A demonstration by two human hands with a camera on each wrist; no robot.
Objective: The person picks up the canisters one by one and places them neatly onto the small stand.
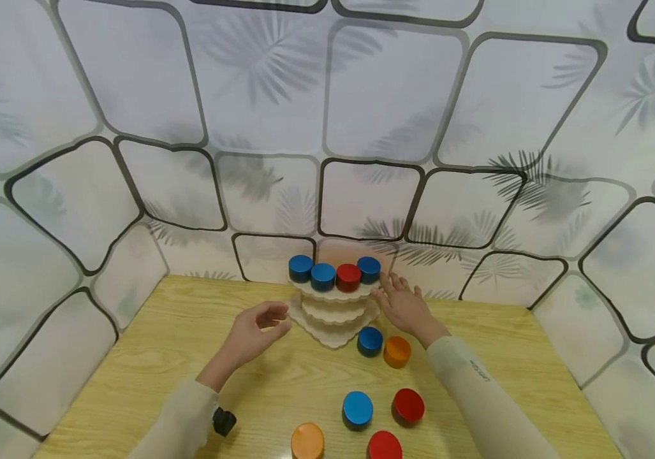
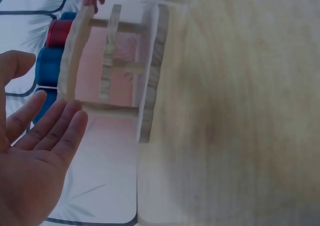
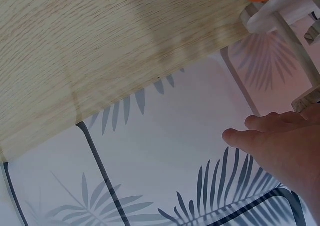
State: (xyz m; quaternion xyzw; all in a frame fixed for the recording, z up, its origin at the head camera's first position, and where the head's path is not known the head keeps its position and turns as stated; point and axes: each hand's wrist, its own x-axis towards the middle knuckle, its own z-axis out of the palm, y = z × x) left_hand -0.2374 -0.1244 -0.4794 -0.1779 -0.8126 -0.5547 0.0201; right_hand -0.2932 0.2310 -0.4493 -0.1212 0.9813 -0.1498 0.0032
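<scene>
A tiered wooden stand with scalloped shelves [image 1: 333, 312] stands against the back wall. Its top shelf carries three blue round tins [image 1: 323, 278] and a red round tin [image 1: 348, 278]. To its left is my left hand [image 1: 255, 335], fingers loosely bent and nothing in them. In the left wrist view that hand [image 2: 40, 151] appears beside the top shelf; whether the fingertips touch is unclear. My right hand [image 1: 404, 307] reaches to the right end of the top shelf, fingers extended beside the rightmost blue tin [image 1: 369, 269]. Contact there cannot be told.
A blue tin [image 1: 370, 342] and an orange tin [image 1: 397, 352] sit right of the stand's base. Nearer are another blue tin [image 1: 357, 410], two red tins [image 1: 408, 407] and an orange tin [image 1: 307, 441]. Patterned cloth walls [image 1: 373, 95] enclose the wooden table [image 1: 149, 357].
</scene>
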